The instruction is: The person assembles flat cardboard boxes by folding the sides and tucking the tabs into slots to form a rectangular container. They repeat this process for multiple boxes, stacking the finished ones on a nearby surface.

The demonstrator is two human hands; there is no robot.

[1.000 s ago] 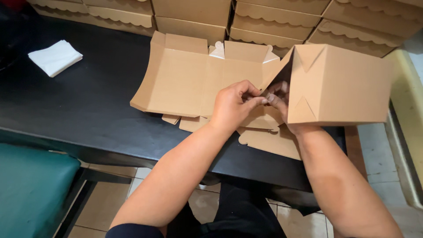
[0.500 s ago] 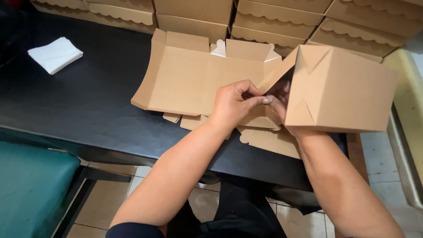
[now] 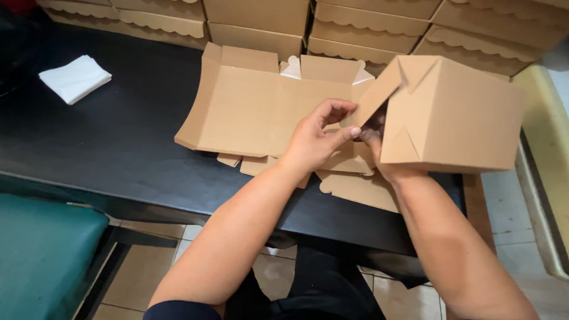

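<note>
We see a half-formed brown cardboard box (image 3: 456, 115) raised above the right end of the black surface (image 3: 118, 142), tilted so that its open side faces left and slightly down toward us. Its long axis runs roughly left to right, and one loose flap (image 3: 379, 89) juts up and to the left from the open end.

Our right hand (image 3: 382, 154) is beneath and partly inside the opening, mostly hidden by the box wall; it supports the box from below, though we cannot tell how its fingers are curled. Our left hand (image 3: 317, 139) sits just left of the opening, fingers bent and narrow, thumb and forefinger pinching at the edge of the flap where it meets the box.

Directly behind the left hand lies a flat, unfolded cardboard blank (image 3: 261, 106), spread across the surface with its side panels lifting slightly. Scalloped tabs (image 3: 355, 186) of further flat pieces poke out beneath both hands at the near edge.

Farther back, stacks of finished boxes with scalloped lids (image 3: 367, 35) line the far edge of the surface. Well to the left, a folded white cloth (image 3: 74, 77) rests alone. A green padded seat (image 3: 41, 249) stands at lower left, below the surface, over a tiled floor (image 3: 148, 272).
</note>
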